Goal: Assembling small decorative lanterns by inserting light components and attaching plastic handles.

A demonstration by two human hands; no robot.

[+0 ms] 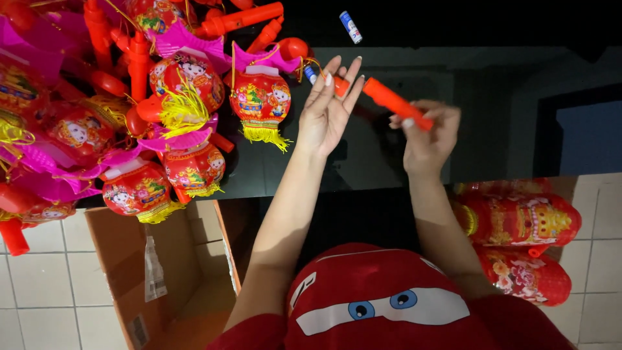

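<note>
My right hand (427, 136) grips a red plastic stick handle (392, 100), held slanting over the dark glossy table (479, 104). My left hand (327, 110) is raised with fingers spread, its fingertips touching the stick's upper end. A small battery (311, 73) shows just behind the left fingers; whether the hand holds it I cannot tell. A red lantern with yellow tassels (260, 100) hangs right beside my left hand.
A heap of red and pink toy lanterns with red handles (129, 110) fills the table's left. Another battery (350, 26) lies at the far edge. An open cardboard box (162, 272) stands on the tiled floor; wrapped red lanterns (525, 220) lie at right. A red cushion with cartoon eyes (389, 304) rests on my lap.
</note>
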